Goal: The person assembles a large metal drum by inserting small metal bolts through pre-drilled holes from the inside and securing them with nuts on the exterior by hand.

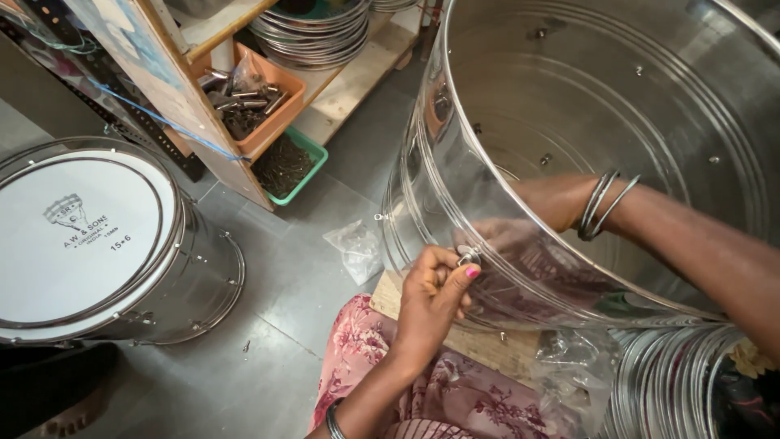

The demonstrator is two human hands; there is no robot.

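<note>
A large shiny steel drum shell [455,175] lies open toward me on my lap. My left hand [435,297] is outside the shell wall, fingers pinched on a small metal fitting [468,257] at a hole in the wall. My right hand [540,207] reaches inside the shell, with metal bangles on the wrist, pressing against the inner wall opposite the fitting. The right fingers are hidden behind the rim, so what they hold cannot be seen.
A finished drum with a white head [81,236] stands on the left. An orange tray [256,97] and a green tray [288,167] of hardware sit under a wooden shelf. A small plastic bag [355,248] lies on the grey floor. Stacked metal hoops [674,382] lie at lower right.
</note>
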